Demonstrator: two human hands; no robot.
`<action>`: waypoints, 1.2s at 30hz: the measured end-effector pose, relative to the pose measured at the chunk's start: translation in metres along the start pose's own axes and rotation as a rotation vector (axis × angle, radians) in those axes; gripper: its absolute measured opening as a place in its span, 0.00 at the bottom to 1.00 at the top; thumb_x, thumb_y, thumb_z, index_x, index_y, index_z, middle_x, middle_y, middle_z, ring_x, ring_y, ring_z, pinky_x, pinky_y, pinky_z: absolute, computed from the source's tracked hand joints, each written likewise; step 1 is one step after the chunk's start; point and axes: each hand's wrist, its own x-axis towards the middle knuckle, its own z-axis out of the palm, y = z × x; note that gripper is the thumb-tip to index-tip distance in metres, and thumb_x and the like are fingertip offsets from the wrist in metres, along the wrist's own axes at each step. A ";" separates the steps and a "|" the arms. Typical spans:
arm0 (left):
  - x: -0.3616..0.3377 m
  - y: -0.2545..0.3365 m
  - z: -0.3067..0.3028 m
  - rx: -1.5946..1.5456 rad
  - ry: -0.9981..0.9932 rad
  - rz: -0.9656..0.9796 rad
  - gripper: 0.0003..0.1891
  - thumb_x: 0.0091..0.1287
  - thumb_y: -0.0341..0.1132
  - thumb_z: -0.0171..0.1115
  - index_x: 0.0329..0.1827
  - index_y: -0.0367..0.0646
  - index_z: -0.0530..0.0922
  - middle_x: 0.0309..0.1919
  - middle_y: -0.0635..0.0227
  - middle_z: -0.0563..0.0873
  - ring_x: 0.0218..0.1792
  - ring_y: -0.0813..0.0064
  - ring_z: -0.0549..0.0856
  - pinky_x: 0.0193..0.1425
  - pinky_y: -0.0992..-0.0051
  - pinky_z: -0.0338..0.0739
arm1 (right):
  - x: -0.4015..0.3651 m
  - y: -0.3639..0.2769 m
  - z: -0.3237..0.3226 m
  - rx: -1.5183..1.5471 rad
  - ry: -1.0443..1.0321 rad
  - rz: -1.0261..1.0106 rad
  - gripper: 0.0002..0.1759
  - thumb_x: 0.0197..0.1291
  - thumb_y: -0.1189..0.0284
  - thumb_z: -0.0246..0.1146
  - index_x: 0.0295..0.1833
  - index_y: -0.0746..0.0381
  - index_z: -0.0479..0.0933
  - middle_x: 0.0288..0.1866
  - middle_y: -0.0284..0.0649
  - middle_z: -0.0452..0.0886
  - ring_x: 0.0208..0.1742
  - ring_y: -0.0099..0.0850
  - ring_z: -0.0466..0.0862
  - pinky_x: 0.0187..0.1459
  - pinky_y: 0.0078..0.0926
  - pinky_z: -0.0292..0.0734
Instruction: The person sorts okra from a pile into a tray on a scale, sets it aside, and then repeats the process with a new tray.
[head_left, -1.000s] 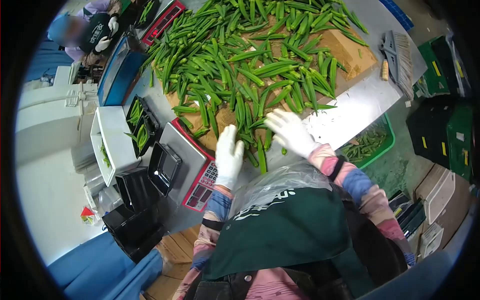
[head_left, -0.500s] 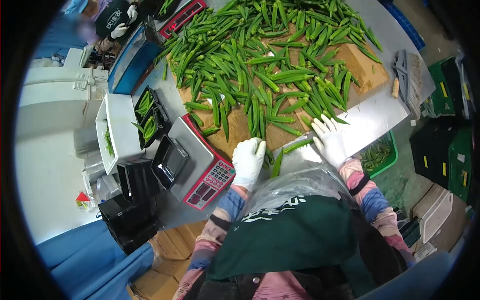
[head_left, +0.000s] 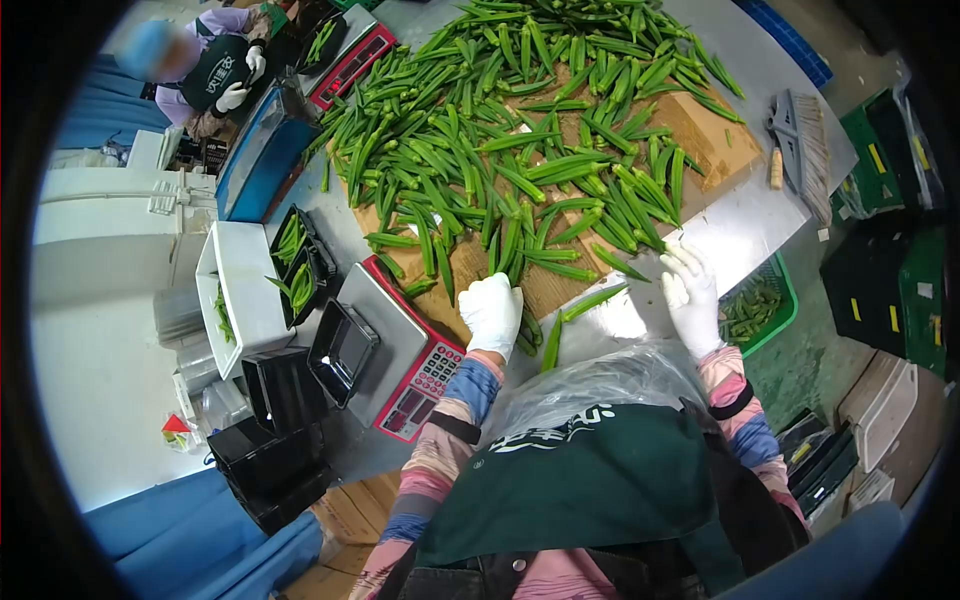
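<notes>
My left hand (head_left: 491, 315), in a white glove, is closed at the near edge of a large pile of green okra (head_left: 450, 160); okra pods show at its fingertips. My right hand (head_left: 692, 300), also gloved, has its fingers apart over the metal tabletop, right of a loose pod (head_left: 620, 262). Between the hands lie two more pods, one slanted (head_left: 594, 302) and one upright in view (head_left: 552, 343). Brown cardboard (head_left: 560, 285) lies beneath the pile. Left of my left hand is a red and white scale (head_left: 395, 345) with a black tray (head_left: 343, 350) on it.
Black trays with okra (head_left: 297, 262) and a white bin (head_left: 245, 285) stand on the left. A brush (head_left: 800, 150) lies at the right edge, above a green basket (head_left: 790, 305) of okra. A co-worker (head_left: 205, 75) is at the upper left beside another scale (head_left: 352, 65).
My right hand has moved right, away from the pods. My left hand has shifted slightly left and closed more. One pod near my right hand now lies apart from the pile.
</notes>
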 end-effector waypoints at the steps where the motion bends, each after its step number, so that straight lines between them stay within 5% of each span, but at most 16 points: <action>1: -0.002 0.000 0.001 -0.006 0.053 0.015 0.14 0.59 0.46 0.73 0.31 0.45 0.83 0.31 0.59 0.88 0.39 0.54 0.88 0.43 0.56 0.77 | 0.001 0.002 -0.002 -0.003 0.012 -0.004 0.18 0.59 0.79 0.68 0.56 0.60 0.82 0.64 0.41 0.81 0.70 0.45 0.74 0.71 0.42 0.69; 6: -0.008 -0.007 0.014 -0.031 0.217 0.105 0.15 0.59 0.47 0.73 0.30 0.45 0.82 0.30 0.58 0.88 0.37 0.53 0.87 0.42 0.55 0.77 | 0.002 -0.001 0.000 0.008 0.029 -0.029 0.18 0.59 0.80 0.68 0.56 0.60 0.82 0.65 0.39 0.81 0.69 0.44 0.75 0.71 0.41 0.69; 9: -0.011 -0.015 0.004 -0.260 0.019 -0.067 0.16 0.63 0.48 0.71 0.31 0.44 0.82 0.28 0.57 0.88 0.31 0.50 0.86 0.39 0.53 0.78 | -0.003 -0.007 0.003 0.051 0.008 -0.042 0.18 0.58 0.80 0.68 0.55 0.60 0.82 0.63 0.39 0.82 0.68 0.45 0.76 0.70 0.41 0.71; 13: -0.028 -0.034 -0.034 -1.125 -0.278 -0.458 0.12 0.67 0.38 0.71 0.32 0.41 0.81 0.23 0.72 0.84 0.29 0.76 0.83 0.35 0.73 0.77 | -0.010 -0.006 0.004 0.148 -0.074 -0.009 0.17 0.63 0.76 0.67 0.58 0.60 0.82 0.57 0.39 0.86 0.61 0.40 0.82 0.64 0.38 0.76; 14: -0.035 -0.043 -0.021 -1.324 -0.234 -0.400 0.11 0.68 0.36 0.71 0.33 0.40 0.81 0.26 0.77 0.82 0.31 0.85 0.80 0.36 0.81 0.75 | -0.009 -0.009 0.005 0.312 -0.202 0.148 0.16 0.65 0.74 0.67 0.58 0.61 0.82 0.55 0.39 0.87 0.57 0.38 0.84 0.61 0.36 0.78; 19: -0.063 0.030 -0.054 -1.363 -0.346 -0.084 0.08 0.69 0.33 0.70 0.39 0.36 0.83 0.34 0.70 0.87 0.35 0.82 0.82 0.40 0.78 0.77 | 0.005 -0.050 0.012 1.110 -0.735 0.790 0.14 0.74 0.66 0.63 0.55 0.64 0.84 0.50 0.39 0.90 0.45 0.23 0.86 0.49 0.25 0.80; 21: -0.064 0.051 -0.071 -1.095 -0.298 0.315 0.10 0.69 0.35 0.71 0.44 0.37 0.84 0.37 0.67 0.88 0.39 0.81 0.83 0.46 0.76 0.79 | 0.006 -0.044 0.015 0.962 -0.768 0.753 0.15 0.73 0.65 0.64 0.54 0.64 0.85 0.43 0.36 0.90 0.42 0.20 0.86 0.44 0.19 0.79; 23: -0.049 0.052 -0.086 -1.036 -0.308 0.314 0.12 0.70 0.39 0.70 0.46 0.39 0.85 0.38 0.65 0.89 0.39 0.75 0.86 0.47 0.74 0.80 | 0.001 -0.033 0.003 0.855 -0.685 0.786 0.16 0.72 0.63 0.64 0.54 0.65 0.84 0.40 0.36 0.89 0.40 0.20 0.86 0.42 0.18 0.80; 25: -0.028 0.032 -0.070 -1.021 -0.111 0.070 0.12 0.71 0.40 0.69 0.46 0.40 0.85 0.39 0.64 0.89 0.39 0.72 0.87 0.48 0.72 0.81 | 0.001 -0.013 -0.035 0.811 -0.529 0.963 0.17 0.71 0.62 0.65 0.48 0.66 0.85 0.38 0.38 0.89 0.34 0.24 0.86 0.36 0.21 0.80; 27: 0.003 0.000 -0.039 -0.866 0.107 -0.091 0.11 0.70 0.38 0.69 0.46 0.40 0.86 0.39 0.63 0.90 0.40 0.71 0.88 0.48 0.71 0.81 | -0.018 0.043 -0.071 0.486 -0.583 0.865 0.20 0.69 0.59 0.65 0.47 0.69 0.84 0.38 0.44 0.89 0.34 0.32 0.88 0.39 0.30 0.83; 28: 0.017 -0.017 -0.023 -0.813 0.136 -0.128 0.12 0.69 0.39 0.71 0.47 0.40 0.86 0.39 0.62 0.90 0.40 0.69 0.88 0.47 0.69 0.81 | -0.023 0.072 -0.087 -0.253 -0.743 0.642 0.25 0.65 0.54 0.65 0.46 0.69 0.83 0.42 0.53 0.89 0.39 0.45 0.90 0.44 0.41 0.83; 30: 0.032 -0.039 -0.008 -0.609 0.137 -0.126 0.15 0.65 0.41 0.73 0.46 0.39 0.86 0.38 0.59 0.90 0.39 0.64 0.89 0.47 0.66 0.82 | -0.047 0.105 -0.113 -0.597 -0.550 0.752 0.30 0.61 0.49 0.67 0.53 0.67 0.83 0.46 0.52 0.89 0.50 0.49 0.88 0.51 0.43 0.82; 32: 0.043 -0.051 0.001 -0.464 0.061 -0.106 0.17 0.58 0.44 0.77 0.40 0.40 0.87 0.33 0.54 0.89 0.36 0.53 0.87 0.44 0.61 0.81 | -0.053 0.113 -0.122 -0.371 -0.359 0.739 0.31 0.63 0.54 0.68 0.64 0.66 0.79 0.46 0.50 0.90 0.47 0.46 0.90 0.50 0.38 0.83; 36: 0.052 -0.066 0.020 -0.999 0.032 -0.270 0.14 0.65 0.41 0.75 0.42 0.38 0.86 0.34 0.64 0.89 0.34 0.67 0.86 0.44 0.68 0.80 | -0.040 0.075 -0.104 -0.113 -0.235 0.612 0.27 0.67 0.61 0.68 0.65 0.67 0.78 0.44 0.47 0.90 0.42 0.39 0.91 0.46 0.33 0.83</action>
